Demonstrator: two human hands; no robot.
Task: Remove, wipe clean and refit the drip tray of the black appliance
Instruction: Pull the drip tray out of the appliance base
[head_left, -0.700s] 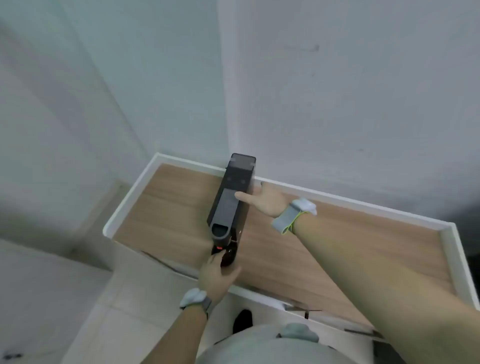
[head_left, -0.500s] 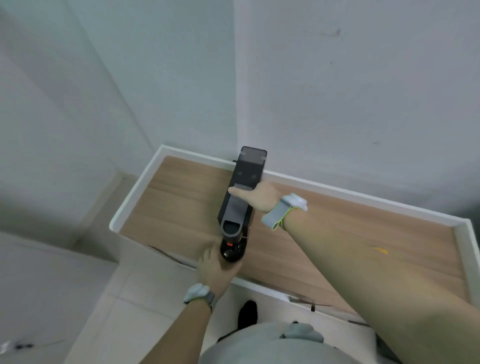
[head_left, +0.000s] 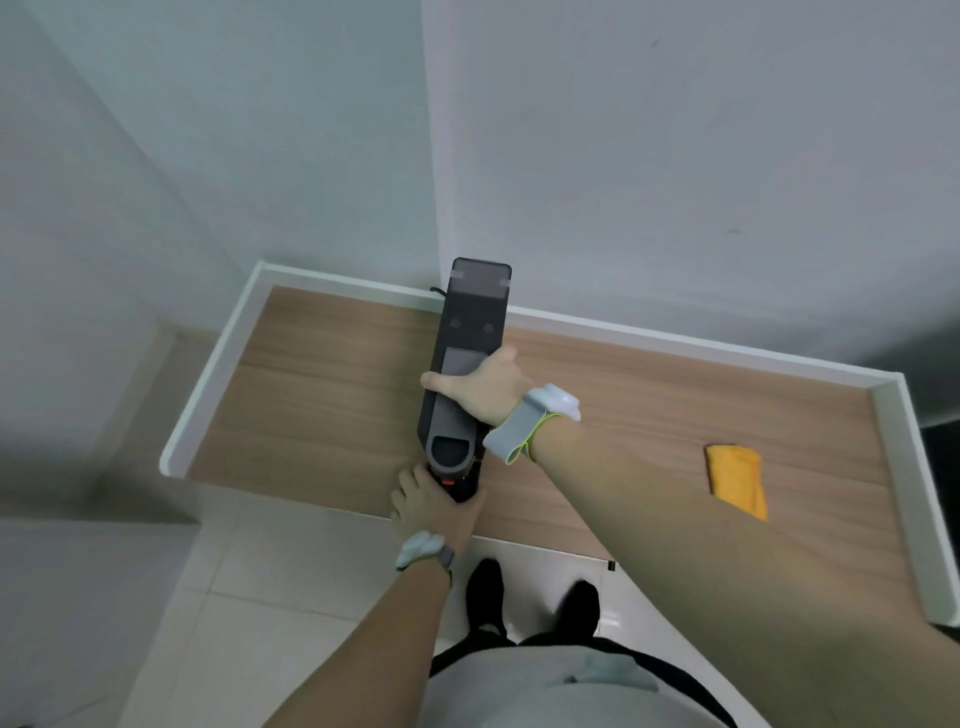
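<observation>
A narrow black appliance stands on the wooden counter, its back against the wall. My right hand lies across its top, thumb on the left side, fingers wrapped over the right side. At the appliance's front foot sits the black drip tray with a small red mark; my left hand grips it from the front and mostly hides it. A folded orange cloth lies on the counter to the right, apart from both hands.
A white raised rim borders the counter at the left, back and right. Grey walls meet in a corner behind the appliance. Below the counter's front edge are white floor tiles and my black shoes.
My view has tilted down and right, bringing the orange cloth into sight. My right hand has settled firmly over the appliance's top. My left hand stays closed on the drip tray.
</observation>
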